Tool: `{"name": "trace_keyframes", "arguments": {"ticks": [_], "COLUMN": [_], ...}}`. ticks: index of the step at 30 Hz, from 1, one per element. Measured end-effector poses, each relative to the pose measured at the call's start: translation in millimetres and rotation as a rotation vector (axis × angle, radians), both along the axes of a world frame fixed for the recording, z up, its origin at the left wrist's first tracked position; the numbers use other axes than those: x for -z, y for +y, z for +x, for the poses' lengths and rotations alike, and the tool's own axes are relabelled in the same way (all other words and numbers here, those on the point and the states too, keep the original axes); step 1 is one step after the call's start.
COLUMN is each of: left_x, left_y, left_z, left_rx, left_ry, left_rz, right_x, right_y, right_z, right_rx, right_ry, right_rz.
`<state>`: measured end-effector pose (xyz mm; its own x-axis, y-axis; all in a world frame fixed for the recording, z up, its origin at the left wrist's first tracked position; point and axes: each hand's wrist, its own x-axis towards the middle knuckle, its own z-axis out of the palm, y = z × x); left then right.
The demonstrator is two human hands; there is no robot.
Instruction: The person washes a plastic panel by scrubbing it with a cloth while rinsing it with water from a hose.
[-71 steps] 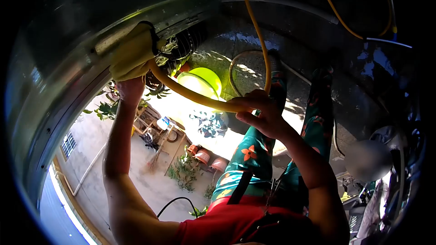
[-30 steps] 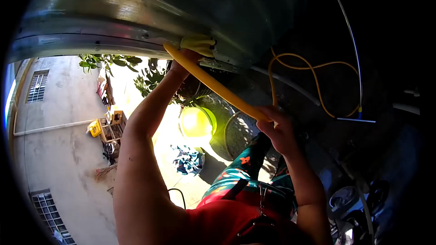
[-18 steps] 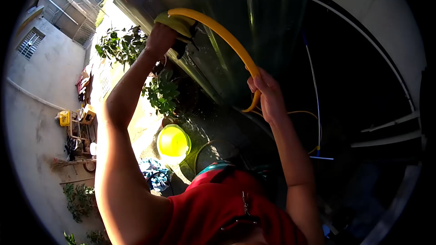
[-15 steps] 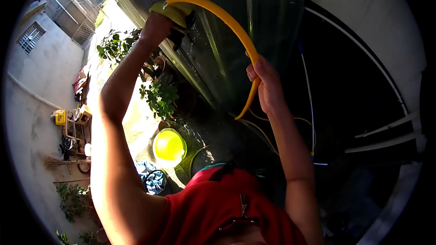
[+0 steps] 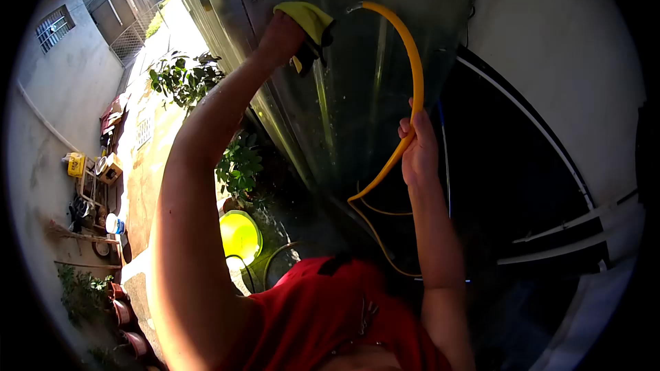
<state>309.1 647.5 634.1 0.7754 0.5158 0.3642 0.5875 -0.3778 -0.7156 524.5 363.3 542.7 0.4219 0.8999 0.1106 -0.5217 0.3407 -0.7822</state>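
Note:
My left hand (image 5: 280, 36) is closed on a yellow-green cloth (image 5: 313, 22) with a dark underside, high up against a ribbed, greenish panel (image 5: 357, 89). To the right, my right hand (image 5: 418, 145) wraps round a yellow hose (image 5: 410, 48). The hose arches up and to the left from that hand, and its end points toward the cloth with a little water showing at the mouth. A gap separates the hose end from the cloth. Below my right hand the hose hangs down and bends into the shade.
A bright yellow-green basin (image 5: 239, 237) stands on the ground at lower left. Leafy potted plants (image 5: 239, 165) grow beside the panel's foot. A thin pole (image 5: 447, 165) leans behind my right arm. Along the left wall are a wooden rack (image 5: 91, 185) and several pots (image 5: 122, 312).
My left hand and the cloth have moved right across the panel. My right hand has shifted slightly right and down, and the hose end has swung right, away from the cloth.

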Motion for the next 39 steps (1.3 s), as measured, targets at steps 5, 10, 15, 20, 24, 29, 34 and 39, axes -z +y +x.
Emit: {"name": "trace_keyframes", "arguments": {"ticks": [5,10,15,20,24,29,34,39], "left_x": [140,203,150,-26,-194,-335,-263,-149], "left_y": [2,-7,-12,-5,-17,22,23,12], "left_z": [0,25,61,104,107,50,-4,-4], "left_rx": [0.111,-0.076,-0.044,0.022,0.111,0.106,0.177,0.097], "left_ry": [0.066,-0.008,-0.648,-1.207,-1.36,-0.922,-0.615,-0.506], "left_rz": [-0.224,-0.562,-0.755,-0.46,-0.053,0.851,0.708,0.408], "right_x": [56,68,60,60,57,55,66,67], "right_y": [-15,-30,-42,-41,-38,-32,-21,-17], "right_z": [12,27,49,63,63,61,62,53], "right_rx": [0.011,0.062,0.094,0.056,0.038,0.02,-0.024,-0.07], "right_ry": [-0.02,-0.012,0.005,0.031,0.032,0.036,0.037,0.049], "right_rz": [-0.134,-0.164,-0.162,-0.134,-0.116,-0.107,-0.056,-0.052]}}
